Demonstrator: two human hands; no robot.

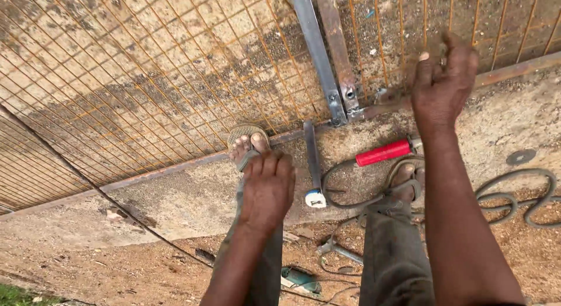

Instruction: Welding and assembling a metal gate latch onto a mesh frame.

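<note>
Wire mesh (146, 78), rusty orange and welded to a flat steel frame, lies over a stained concrete slab (497, 119) and fills the far half of the view. The right hand (442, 84) is raised over the mesh's near edge at the right, its grip curled shut around something small and dark; what it pinches cannot be made out. Just left of it, two grey steel bars (327, 54) run from the far edge down to a bolted joint on the frame. The left hand (267, 189) hangs lower, near the middle, knuckles up and fingers loosely folded, holding nothing that shows, just above a sandalled foot (248, 143) that touches the frame's edge. A tool with a red handle (384, 153) lies on the slab near the right foot, beside a short grey bar (312, 163) and a looping dark cable (514, 201). A green power tool (301, 278) rests on the sandy ground at the near edge.
</note>
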